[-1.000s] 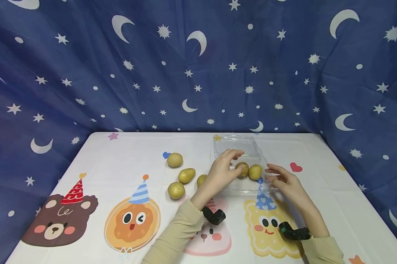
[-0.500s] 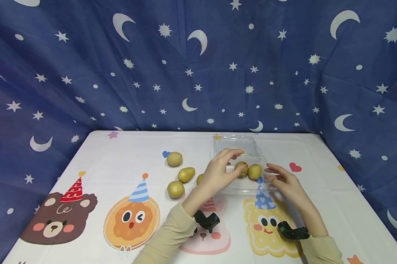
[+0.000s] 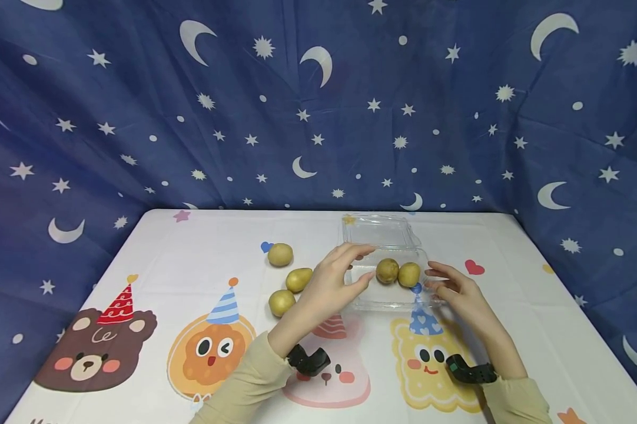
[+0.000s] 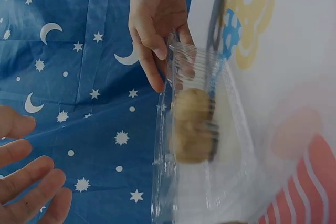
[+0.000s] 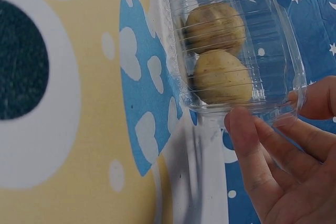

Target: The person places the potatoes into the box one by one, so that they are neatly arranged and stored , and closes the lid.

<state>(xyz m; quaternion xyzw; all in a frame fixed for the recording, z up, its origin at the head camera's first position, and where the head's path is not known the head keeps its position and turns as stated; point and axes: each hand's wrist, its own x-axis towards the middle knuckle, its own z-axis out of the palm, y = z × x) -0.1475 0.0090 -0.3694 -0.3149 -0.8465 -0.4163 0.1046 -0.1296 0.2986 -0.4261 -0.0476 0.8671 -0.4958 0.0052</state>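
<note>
A clear plastic clamshell box [image 3: 366,300] lies with its lid [image 3: 377,231] folded back on the far side. Inside it two potatoes, a browner one [image 3: 387,271] and a yellower one [image 3: 409,274], sit side by side towards the right end. My right hand [image 3: 458,294] grips the box's right end, thumb [image 5: 244,129] against the wall and fingers at the rim. Just left of the potatoes in the box, my left hand [image 3: 326,285] hovers over the left end with fingers spread, holding nothing. Its fingers [image 4: 39,192] show at the left of the left wrist view.
Left of the box lie loose potatoes: one at the back [image 3: 280,255], an elongated one [image 3: 298,280] and a nearer one [image 3: 282,303]. The left hand and forearm hide part of the table. A blue star-patterned curtain [image 3: 244,118] hangs behind the white printed tablecloth [image 3: 202,235].
My left hand has drawn back left from the browner potato, now fully visible in the box. The loose potato near my left wrist has become hidden. My right hand stays at the box.
</note>
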